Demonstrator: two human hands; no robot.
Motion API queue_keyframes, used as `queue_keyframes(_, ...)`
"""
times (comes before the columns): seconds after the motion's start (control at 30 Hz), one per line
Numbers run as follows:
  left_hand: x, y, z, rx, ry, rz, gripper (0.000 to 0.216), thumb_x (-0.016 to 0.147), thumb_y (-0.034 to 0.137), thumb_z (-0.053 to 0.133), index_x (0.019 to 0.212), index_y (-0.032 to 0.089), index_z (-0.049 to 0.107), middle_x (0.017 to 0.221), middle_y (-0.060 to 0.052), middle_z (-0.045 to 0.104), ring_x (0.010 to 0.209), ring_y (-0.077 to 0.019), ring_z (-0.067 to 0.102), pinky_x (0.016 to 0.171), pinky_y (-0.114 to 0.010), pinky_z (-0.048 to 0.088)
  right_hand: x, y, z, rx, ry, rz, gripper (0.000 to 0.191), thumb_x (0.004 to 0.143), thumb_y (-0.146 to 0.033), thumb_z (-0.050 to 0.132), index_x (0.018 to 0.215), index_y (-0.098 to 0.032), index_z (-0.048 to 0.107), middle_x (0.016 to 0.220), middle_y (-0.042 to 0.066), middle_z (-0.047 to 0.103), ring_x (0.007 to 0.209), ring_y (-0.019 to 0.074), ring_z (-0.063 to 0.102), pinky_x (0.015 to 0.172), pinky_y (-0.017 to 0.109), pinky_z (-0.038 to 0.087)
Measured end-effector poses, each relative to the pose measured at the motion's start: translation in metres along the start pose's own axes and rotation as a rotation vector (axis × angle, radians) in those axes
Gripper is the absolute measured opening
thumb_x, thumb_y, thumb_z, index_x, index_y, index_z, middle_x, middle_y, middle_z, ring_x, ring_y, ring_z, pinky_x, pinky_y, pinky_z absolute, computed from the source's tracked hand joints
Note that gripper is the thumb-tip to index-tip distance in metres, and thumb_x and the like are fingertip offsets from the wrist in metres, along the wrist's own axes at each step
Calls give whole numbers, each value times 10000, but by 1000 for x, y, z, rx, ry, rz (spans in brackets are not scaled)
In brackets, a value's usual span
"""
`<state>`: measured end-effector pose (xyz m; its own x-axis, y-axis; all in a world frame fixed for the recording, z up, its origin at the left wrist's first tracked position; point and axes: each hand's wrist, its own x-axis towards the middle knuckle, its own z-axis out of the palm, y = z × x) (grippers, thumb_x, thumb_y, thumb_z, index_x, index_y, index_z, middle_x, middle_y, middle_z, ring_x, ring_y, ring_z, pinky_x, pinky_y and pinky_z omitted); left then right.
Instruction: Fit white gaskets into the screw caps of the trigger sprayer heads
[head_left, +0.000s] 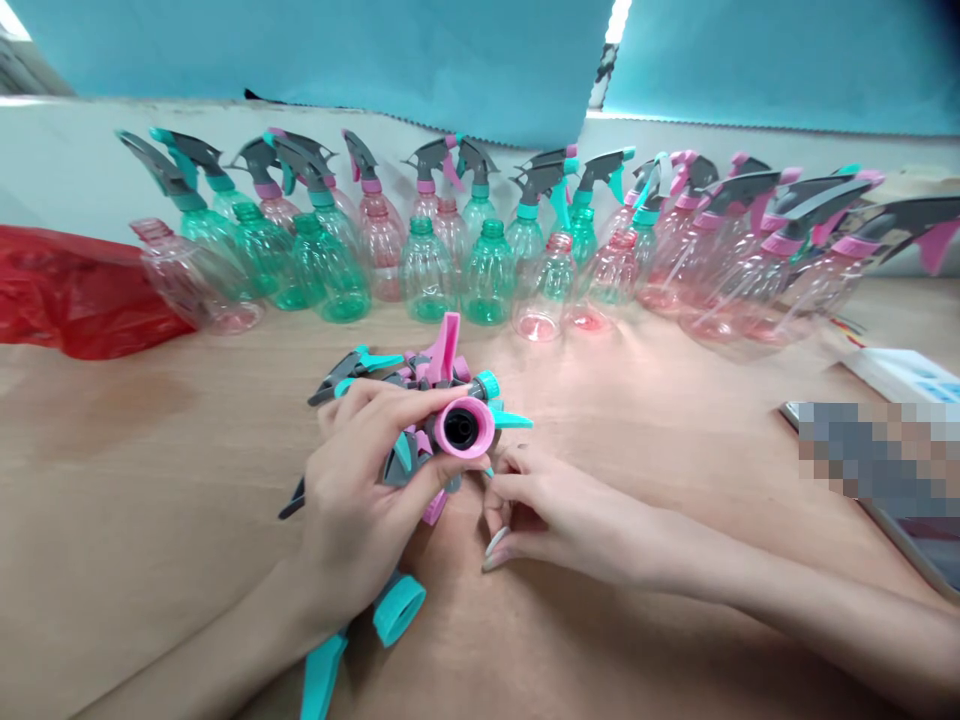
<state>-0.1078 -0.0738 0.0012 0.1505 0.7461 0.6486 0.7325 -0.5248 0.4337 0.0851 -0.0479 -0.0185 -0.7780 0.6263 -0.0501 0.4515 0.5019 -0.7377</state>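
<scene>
My left hand [360,480] is closed around a spray trigger head with a pink collar [480,430]. The collar's open end faces me, showing a dark hollow inside. My right hand [536,510] is just to the right and lower, its thumb and fingers pinched together; a small pale edge shows at the fingertips, too small to name. Behind and under my left hand lies a pile of loose grey trigger heads with turquoise [487,384] and pink parts. Another turquoise collar [400,610] and a turquoise trigger [324,675] show below my left wrist, partly hidden.
Along the wall stand several clear pink and green bottles, some with spray heads fitted, others with open necks, like the green bottle [489,275]. A red plastic bag [82,290] lies at the left. On the right rests a phone-like device [911,550], partly blurred, near a white-and-blue item [911,375].
</scene>
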Motion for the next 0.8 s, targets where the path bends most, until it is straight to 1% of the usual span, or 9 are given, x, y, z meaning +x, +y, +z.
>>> queue_keyframes(0.13,0,-1,0,35,-5,4,261,826,264,647,1083,278,602,916,17,638,842,-207,546,792,-385,406,-5,-2,-7,39,9,38,80,864,-252,591,826,-182,599,894,19,622,772,129,571,682,263,455)
queue_keyframes(0.17,0,-1,0,38,-14,-3,258,834,266,635,1089,281,597,924,18,635,850,-209,545,795,-385,405,-7,-4,-12,48,18,52,76,877,-247,568,845,-184,594,856,7,629,731,121,574,658,259,455)
queue_keyframes(0.27,-1,-1,0,27,-31,0,245,841,266,630,1081,284,585,939,20,629,863,-208,534,804,-380,395,-15,-11,-31,67,88,67,53,876,-219,550,896,-203,597,844,-12,643,719,119,574,629,252,451)
queue_keyframes(0.33,-1,-1,1,18,-39,20,250,830,272,655,1069,277,585,921,16,631,845,-203,529,790,-374,389,-20,-16,-44,109,115,64,165,897,-192,504,1010,-234,618,920,-17,668,736,113,582,664,254,466)
queue_keyframes(0.4,-2,0,3,4,-51,46,253,831,261,657,1072,269,584,890,12,634,826,-198,529,775,-367,386,-23,-19,-54,158,128,46,195,915,-237,487,1007,-242,659,930,-15,684,727,110,582,667,249,478)
queue_keyframes(0.47,-2,0,5,-18,-78,63,252,847,243,636,1090,263,576,864,8,635,825,-198,529,766,-361,386,-23,-19,-58,227,131,20,212,920,-282,493,979,-237,692,873,-16,689,704,104,580,671,238,487)
queue_keyframes(0.57,-3,0,5,-62,-124,66,248,863,229,610,1106,252,568,851,5,631,833,-193,526,753,-346,394,-22,-19,-59,345,109,-6,220,927,-287,492,988,-233,697,819,-23,682,710,89,599,703,215,493)
queue_keyframes(0.67,-2,1,4,-81,-133,74,258,856,213,617,1108,243,568,853,9,629,830,-184,522,746,-330,400,-21,-23,-60,412,112,21,237,940,-294,471,903,-203,687,785,-21,680,708,85,626,673,195,494)
queue_keyframes(0.8,-1,4,3,-106,-144,103,250,854,195,614,1097,231,566,852,13,633,822,-175,519,747,-319,401,-24,-31,-60,386,137,124,356,946,-340,451,655,-179,578,568,-49,599,514,60,570,534,166,449)
